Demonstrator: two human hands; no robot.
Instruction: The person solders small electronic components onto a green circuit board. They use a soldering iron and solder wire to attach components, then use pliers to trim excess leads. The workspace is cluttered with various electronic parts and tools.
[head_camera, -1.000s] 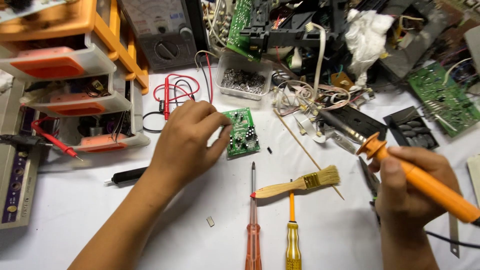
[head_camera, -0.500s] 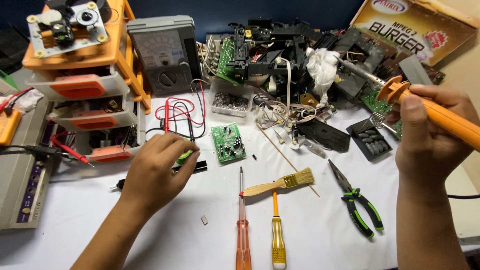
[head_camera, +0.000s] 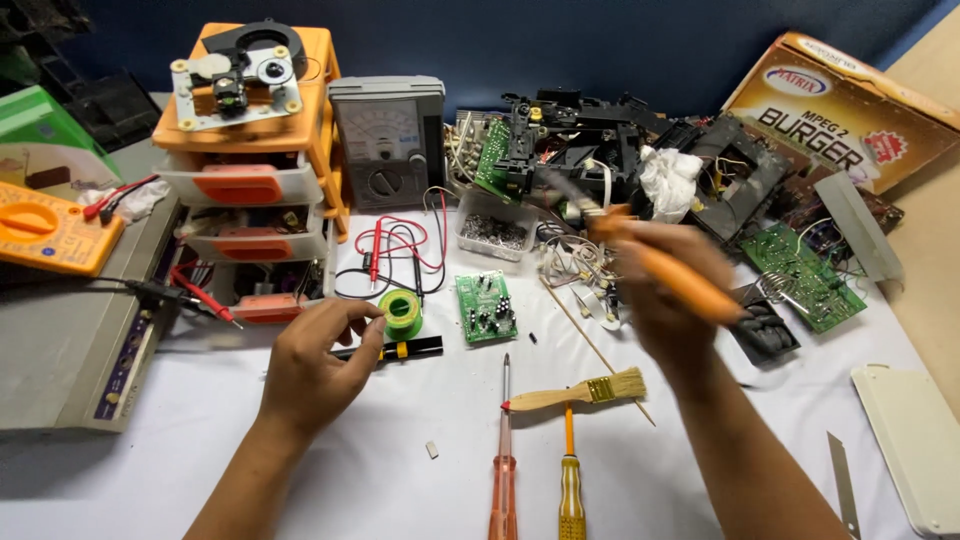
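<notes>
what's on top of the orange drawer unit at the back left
A black and metal disc-drive mechanism lies on top of the orange drawer unit, with a round lens part showing. What lies beneath the mechanism is covered.

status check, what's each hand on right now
Left hand fingers on green solder spool. Right hand grips orange soldering iron, blurred. Small green circuit board lies untouched between them.

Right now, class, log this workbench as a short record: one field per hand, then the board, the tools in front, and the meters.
left hand: fingertips on a green solder spool, beside a black pen-like tool
right hand: grips an orange soldering iron, blurred
board: small green circuit board flat between the hands
front tools: two screwdrivers, a wooden brush
meters: grey analogue meter upright at the back; yellow meter far left
</notes>
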